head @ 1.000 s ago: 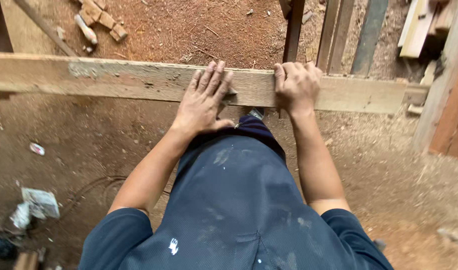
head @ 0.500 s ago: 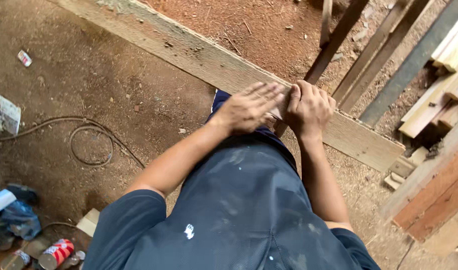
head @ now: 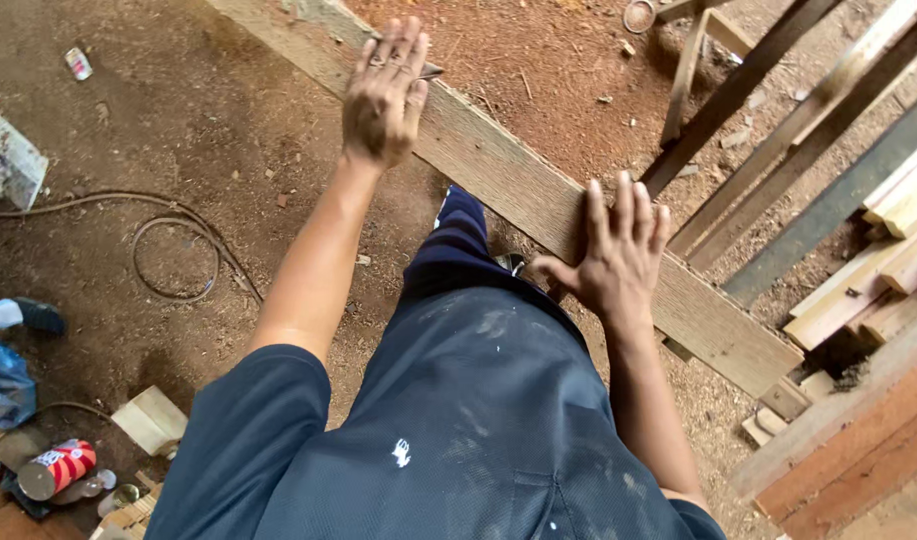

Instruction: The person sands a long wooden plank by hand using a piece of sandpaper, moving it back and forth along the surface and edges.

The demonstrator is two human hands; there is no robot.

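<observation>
The long wooden plank [head: 498,180] lay slantwise over the sawdust-strewn dirt floor [head: 178,130], running from the upper left down toward the stacked timber [head: 878,230] at the right. Half a second before, both hands had sat together on it; now they had parted. The left hand [head: 383,95] stretched flat, fingers spread, near the plank's far end, while the right hand [head: 613,255] pressed open-palmed on its near edge, gripping nothing.

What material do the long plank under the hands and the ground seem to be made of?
Plank: looks like rough, unpainted wood, pale and weathered, with visible grain; both the left hand and the right hand lie flat on it. Ground: probably packed dirt, with reddish sawdust beyond the plank.
</observation>
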